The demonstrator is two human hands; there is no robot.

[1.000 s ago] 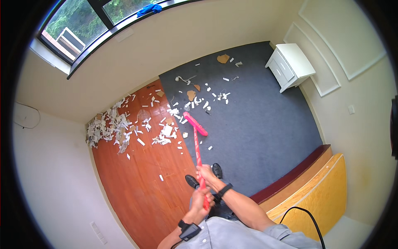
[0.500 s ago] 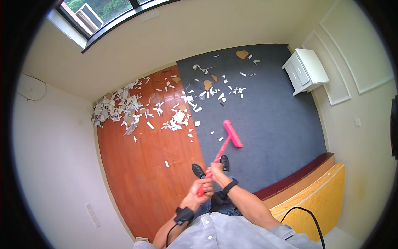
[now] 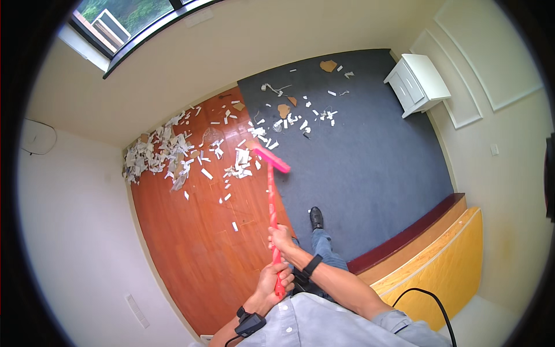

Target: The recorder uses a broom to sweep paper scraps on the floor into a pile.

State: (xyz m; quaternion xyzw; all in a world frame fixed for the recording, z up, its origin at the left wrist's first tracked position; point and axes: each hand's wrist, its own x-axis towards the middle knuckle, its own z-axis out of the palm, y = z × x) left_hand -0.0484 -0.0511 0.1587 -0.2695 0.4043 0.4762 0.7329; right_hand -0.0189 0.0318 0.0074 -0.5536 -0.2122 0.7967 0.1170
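A pink broom (image 3: 272,199) is gripped in both fists, its handle running away from my body. My left hand (image 3: 273,281) is closed round the butt end of the handle. Higher up the handle, my right hand (image 3: 282,240) is wrapped round it. The broom's head (image 3: 272,159) is over the seam between wood and grey floor, beside white paper scraps (image 3: 245,165) lying on the wood. Farther left, a heap of scraps (image 3: 156,153) fills the wall corner. Brown cardboard pieces (image 3: 283,110) and more bits of paper are scattered over the far grey carpet.
At the far right a white nightstand (image 3: 417,87) stands by the wall. A yellow mattress or board (image 3: 433,272) and a dark red and tan ledge (image 3: 404,243) are at my near right. My black shoe (image 3: 315,218) is on the carpet (image 3: 370,156). A window is at upper left.
The broom's head has swung left from the carpet to the seam, and scraps near it have shifted left. Both hands have moved a little left and nearer to me, still gripping the handle.
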